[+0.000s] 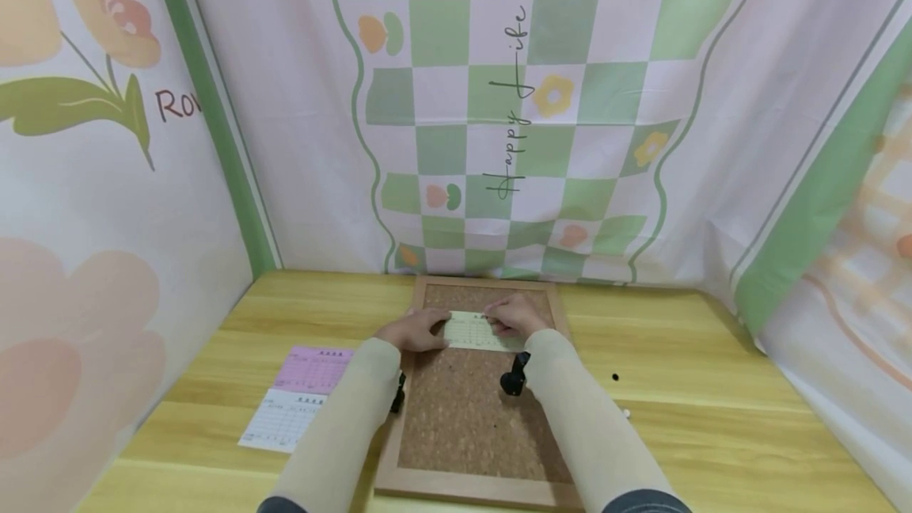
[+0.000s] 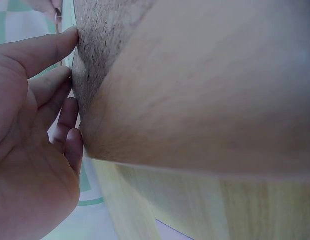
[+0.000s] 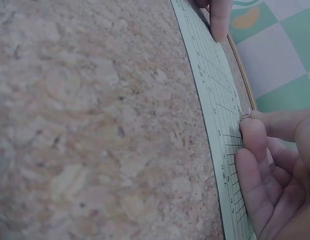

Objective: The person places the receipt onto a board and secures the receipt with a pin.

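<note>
A pale green printed form (image 1: 466, 332) lies across the upper part of a wood-framed cork board (image 1: 456, 426). My left hand (image 1: 416, 329) rests at the form's left end, its thumb and fingers spread and touching the paper and board. At the form's top edge, my right hand (image 1: 518, 317) pinches a small push pin (image 3: 248, 111) between thumb and index finger. Most of that pin is hidden by the fingertips. In the right wrist view, the other fingers of this hand lie against the ruled form (image 3: 217, 100).
A pink form (image 1: 313, 368) and a white form (image 1: 281, 418) lie on the wooden table left of the board. To the board's right are a small black piece (image 1: 616, 377) and a small white piece (image 1: 627, 414). A patterned curtain (image 1: 499, 244) hangs behind the table.
</note>
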A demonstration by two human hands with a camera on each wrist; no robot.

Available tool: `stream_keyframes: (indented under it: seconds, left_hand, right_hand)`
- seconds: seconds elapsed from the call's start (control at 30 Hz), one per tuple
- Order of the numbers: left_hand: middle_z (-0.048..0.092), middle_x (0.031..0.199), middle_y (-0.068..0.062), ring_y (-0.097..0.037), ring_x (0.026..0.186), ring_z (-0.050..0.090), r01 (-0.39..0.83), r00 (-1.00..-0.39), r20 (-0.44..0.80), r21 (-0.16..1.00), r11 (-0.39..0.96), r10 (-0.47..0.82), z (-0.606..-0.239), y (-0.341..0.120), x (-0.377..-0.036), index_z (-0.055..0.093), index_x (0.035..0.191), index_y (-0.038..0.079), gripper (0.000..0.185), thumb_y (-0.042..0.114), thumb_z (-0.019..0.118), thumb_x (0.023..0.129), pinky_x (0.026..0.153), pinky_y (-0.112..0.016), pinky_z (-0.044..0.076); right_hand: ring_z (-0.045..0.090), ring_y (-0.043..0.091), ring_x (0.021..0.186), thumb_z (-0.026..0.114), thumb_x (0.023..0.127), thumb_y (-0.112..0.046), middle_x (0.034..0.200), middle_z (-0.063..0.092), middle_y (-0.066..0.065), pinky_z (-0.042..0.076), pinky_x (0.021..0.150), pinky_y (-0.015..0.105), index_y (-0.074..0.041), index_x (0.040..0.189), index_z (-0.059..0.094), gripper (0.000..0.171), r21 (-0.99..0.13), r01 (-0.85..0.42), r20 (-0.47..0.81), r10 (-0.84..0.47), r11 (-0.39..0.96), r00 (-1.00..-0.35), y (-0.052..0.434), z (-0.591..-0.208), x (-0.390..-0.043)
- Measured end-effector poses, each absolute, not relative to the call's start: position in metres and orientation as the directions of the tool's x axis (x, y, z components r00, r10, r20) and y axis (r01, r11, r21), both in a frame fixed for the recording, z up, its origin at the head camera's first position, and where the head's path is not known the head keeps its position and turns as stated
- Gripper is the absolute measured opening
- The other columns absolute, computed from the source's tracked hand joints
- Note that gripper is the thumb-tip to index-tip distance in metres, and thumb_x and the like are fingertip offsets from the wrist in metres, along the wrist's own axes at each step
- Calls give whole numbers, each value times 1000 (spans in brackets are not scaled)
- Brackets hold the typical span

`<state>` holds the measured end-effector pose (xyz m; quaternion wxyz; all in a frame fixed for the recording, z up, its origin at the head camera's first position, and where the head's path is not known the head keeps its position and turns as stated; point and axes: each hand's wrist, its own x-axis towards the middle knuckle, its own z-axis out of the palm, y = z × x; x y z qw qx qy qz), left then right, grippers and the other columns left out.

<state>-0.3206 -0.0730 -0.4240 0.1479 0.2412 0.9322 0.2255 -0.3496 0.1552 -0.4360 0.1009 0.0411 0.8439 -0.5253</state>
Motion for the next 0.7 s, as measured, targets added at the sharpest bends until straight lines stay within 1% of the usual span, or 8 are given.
stream_keyframes:
  seconds: [0.13,0.4,0.7]
  left_hand:
    - [33,159,-12,-30,148,25,384,-840,-164,493,780,517,-425,-74,-322,37,154,6,60,23,60,102,119,-45,20]
    - [32,160,-12,-29,148,24,394,-835,-166,486,780,525,-426,-74,-322,36,154,6,60,23,59,102,120,-45,18]
    - [32,160,-13,-30,148,25,395,-834,-161,494,775,528,-425,-73,-321,36,154,6,59,22,59,102,119,-45,20]
  right_hand:
    - [64,12,65,62,99,-9,84,70,9,53,58,25,5,111,72,22,-872,172,-211,-36,458,-977,154,-435,-348]
    - [64,12,64,61,98,-8,81,70,9,53,58,25,5,111,72,21,-861,162,-201,-30,482,-979,154,-434,-346]
    - [64,14,64,63,97,-8,80,69,9,54,57,26,4,108,73,19,-857,164,-199,-19,489,-980,154,-436,-348]
